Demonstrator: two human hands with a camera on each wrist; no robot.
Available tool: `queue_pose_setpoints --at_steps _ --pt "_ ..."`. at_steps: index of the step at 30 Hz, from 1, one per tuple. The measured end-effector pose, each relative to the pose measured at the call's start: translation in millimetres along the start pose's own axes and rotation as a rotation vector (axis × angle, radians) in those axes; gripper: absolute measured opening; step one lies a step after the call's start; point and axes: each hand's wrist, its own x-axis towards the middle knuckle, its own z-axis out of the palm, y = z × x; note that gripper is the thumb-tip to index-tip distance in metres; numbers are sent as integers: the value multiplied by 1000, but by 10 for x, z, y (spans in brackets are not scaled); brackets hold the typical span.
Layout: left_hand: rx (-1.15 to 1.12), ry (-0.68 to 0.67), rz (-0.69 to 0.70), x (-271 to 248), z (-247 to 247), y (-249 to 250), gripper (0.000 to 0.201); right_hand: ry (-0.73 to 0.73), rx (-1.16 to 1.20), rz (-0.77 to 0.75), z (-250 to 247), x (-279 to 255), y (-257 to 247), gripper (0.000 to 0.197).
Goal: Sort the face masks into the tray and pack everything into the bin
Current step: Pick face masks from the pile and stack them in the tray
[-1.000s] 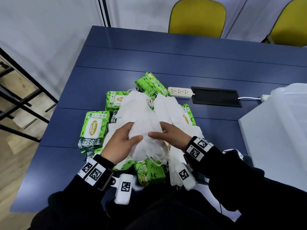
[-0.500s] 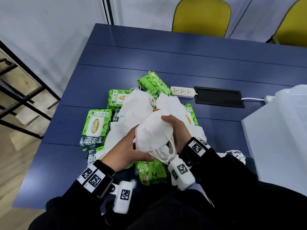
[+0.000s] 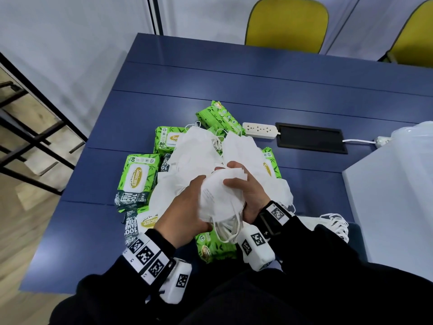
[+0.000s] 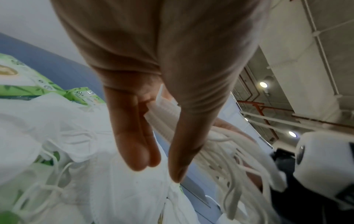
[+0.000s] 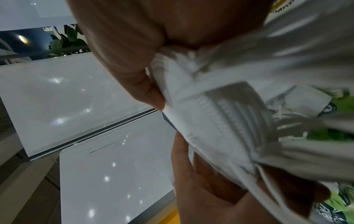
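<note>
Both hands hold one stack of white face masks [image 3: 220, 198] above the heap, near the table's front edge. My left hand [image 3: 187, 205] grips the stack from the left, and the stack's edge [image 4: 162, 113] sits between its fingers [image 4: 134, 144] and thumb. My right hand [image 3: 246, 191] curls round the right side, with its thumb pressed on the stack [image 5: 220, 121]. Ear loops [image 3: 227, 228] dangle below. More loose masks [image 3: 196, 148] lie on the heap behind. A white bin [image 3: 386, 202] stands at the right.
Green wet-wipe packs [image 3: 138, 177] lie under and around the masks on the blue table [image 3: 234, 85]. A white power strip [image 3: 260, 130] and a black cable hatch [image 3: 311, 140] sit behind the heap. Two yellow chairs [image 3: 285, 22] stand at the far edge.
The hands, which lay on the mask heap a second ago, have gathered a stack and lifted it. Since half a second ago the left hand has slid over the stack's top.
</note>
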Motion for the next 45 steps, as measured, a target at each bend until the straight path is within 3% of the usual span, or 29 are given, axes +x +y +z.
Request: queue_pose_setpoints --at_steps 5,9,13,16,18,22,23,25,28,31,35,38,41,43,45 --pt "123 -1 -17 41 53 -71 93 -11 113 34 16 -43 8 22" --pt "144 -51 -22 46 64 -83 98 37 41 24 35 -26 -13 20" --pt "133 1 27 60 72 -94 86 87 2 78 38 -41 -18 48" --pt "146 23 22 89 91 -128 65 153 -53 148 15 -44 52 49" --pt "151 -22 3 94 88 -150 66 210 -135 176 -3 -38 79 36" --pt "-70 -273 -53 48 -145 -185 110 191 -283 107 -61 -50 56 15" --pt "-169 -344 -89 50 -219 -205 107 146 -303 91 -87 -61 47 15" --pt "-431 -393 -154 85 -299 -255 79 58 -342 93 -123 -69 43 18" --pt "-485 -327 -155 144 -222 -342 42 0 -437 69 -133 -52 100 26" --pt "-370 -308 -156 123 -71 -441 42 -58 -556 59 -128 -16 218 33" --pt "-431 -244 -172 49 -101 -618 44 -90 -621 166 -129 4 252 37" --pt "-560 -21 -260 -23 -314 -750 52 88 -663 87 -196 164 105 28" --pt "-856 243 -361 -54 -535 -889 46 299 -1026 -182 -326 448 -77 12" --pt "-993 393 -419 -76 -664 -910 35 279 -1304 -284 -342 596 -172 19" --pt "-1086 498 -461 -86 -738 -939 35 143 -1548 -233 -334 717 -216 30"
